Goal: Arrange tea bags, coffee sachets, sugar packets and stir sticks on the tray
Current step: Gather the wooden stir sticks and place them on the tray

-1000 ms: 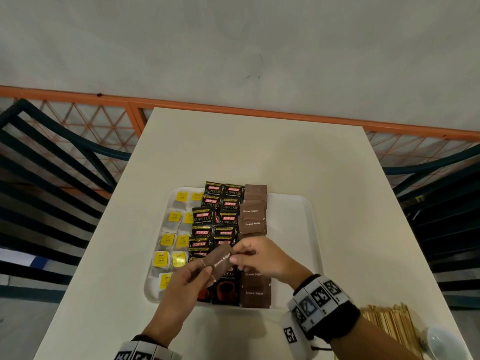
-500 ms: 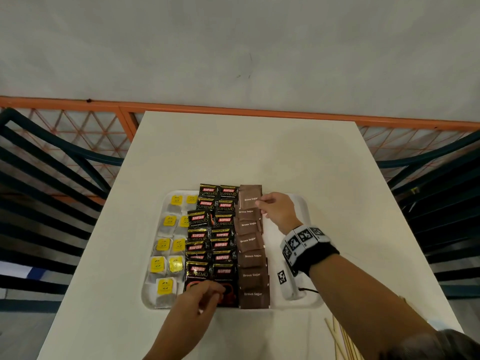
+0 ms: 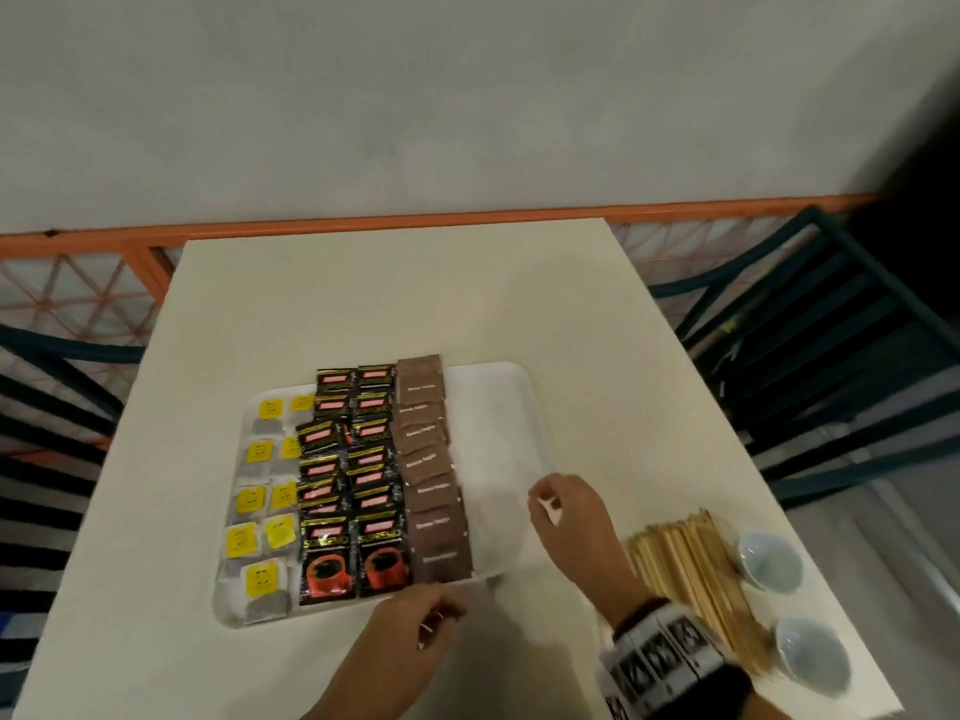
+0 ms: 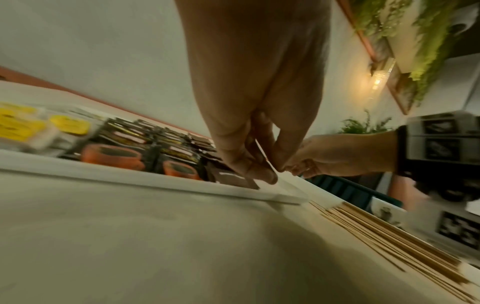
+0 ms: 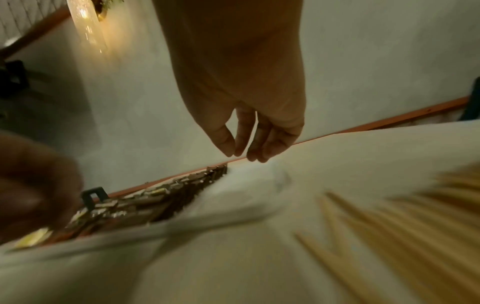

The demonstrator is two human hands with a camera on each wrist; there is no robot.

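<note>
Our left hand (image 3: 415,623) rests curled fingertips at the tray (image 3: 524,402) front rim, beside the nearest sugar packets (image 3: 431,475); whether it pinches one, we cannot tell. Our right hand (image 3: 569,517), loosely curled and empty, hovers beside the stir sticks (image 3: 696,569), probably light and stiff; pinch them mid-length.

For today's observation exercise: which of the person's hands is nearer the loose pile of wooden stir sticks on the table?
Right. The right hand hovers just left of the pile of wooden stir sticks; the left hand sits farther left, at the white tray's near edge.
</note>
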